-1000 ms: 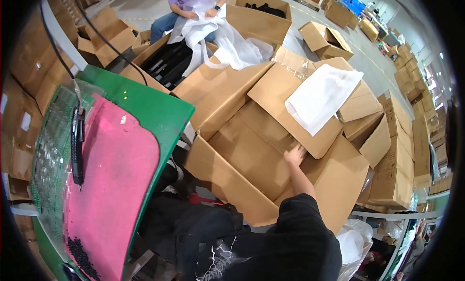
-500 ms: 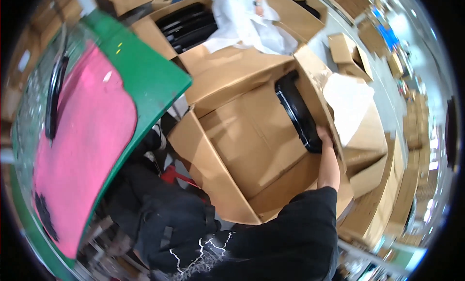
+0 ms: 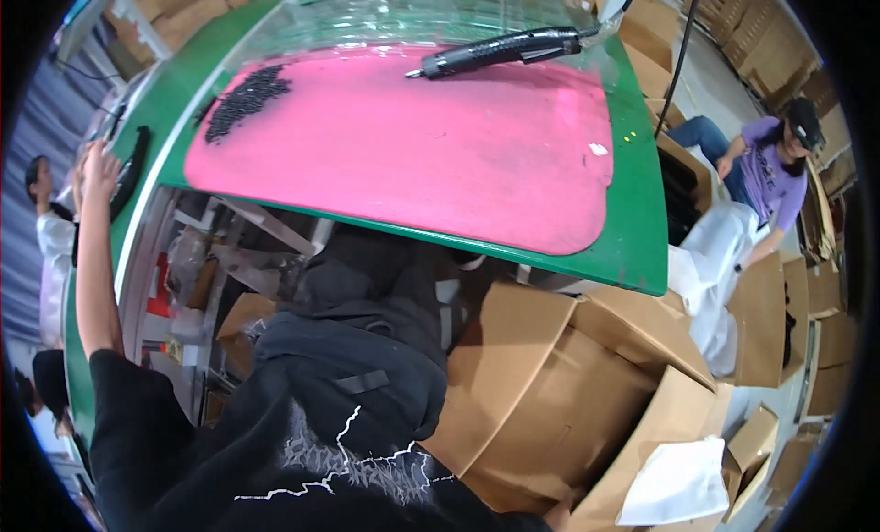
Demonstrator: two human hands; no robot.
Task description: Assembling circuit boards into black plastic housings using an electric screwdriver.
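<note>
My left hand (image 3: 97,173) is stretched out to the far left, over a green bench surface. Its fingers look extended, beside a glossy black curved part (image 3: 136,165); whether they touch it is unclear. My right hand (image 3: 557,517) barely shows at the lower edge, by the open cardboard box (image 3: 522,385), and its fingers are hidden. On the bench before me lies a pink mat (image 3: 394,156). A pile of small black screws (image 3: 246,99) sits at its left end, and a black electric screwdriver (image 3: 504,54) lies along its far edge.
At the right, a co-worker in a purple shirt (image 3: 775,170) handles white wrapping sheet (image 3: 715,266) beside boxes of black parts. Another person (image 3: 53,230) is at the far left. A white sheet (image 3: 676,482) lies on a box flap. A cable (image 3: 680,60) hangs behind the bench corner.
My view has swung left from the box to the bench. My left arm has come into view, reaching left. My right hand, earlier at the black part inside the box, is now near the lower edge.
</note>
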